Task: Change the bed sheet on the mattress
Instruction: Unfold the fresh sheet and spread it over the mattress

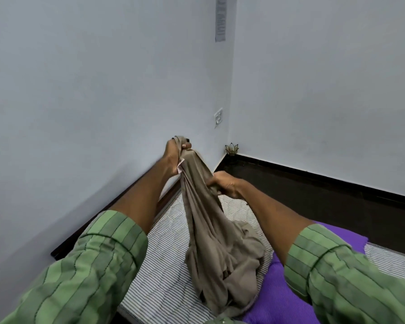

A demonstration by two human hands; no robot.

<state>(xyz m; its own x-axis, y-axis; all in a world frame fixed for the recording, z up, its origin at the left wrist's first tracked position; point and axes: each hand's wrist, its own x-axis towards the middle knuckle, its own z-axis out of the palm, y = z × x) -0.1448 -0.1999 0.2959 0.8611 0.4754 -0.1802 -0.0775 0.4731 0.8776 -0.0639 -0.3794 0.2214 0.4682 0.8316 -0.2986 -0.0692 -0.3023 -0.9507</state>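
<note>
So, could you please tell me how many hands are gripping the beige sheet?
2. The left hand grips the bunched top of the beige sheet, raised above the striped mattress; the right hand grips it just lower, to the right.

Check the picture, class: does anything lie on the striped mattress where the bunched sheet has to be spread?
Yes. A purple cushion lies on the near right part of the mattress, beside the sheet that the left hand and right hand grip.

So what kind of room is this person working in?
Most likely a plain bedroom: a striped mattress lies low by the wall corner, both hands (left hand, right hand) grip a bunched taupe bed sheet, and a purple pillow rests alongside.
</note>
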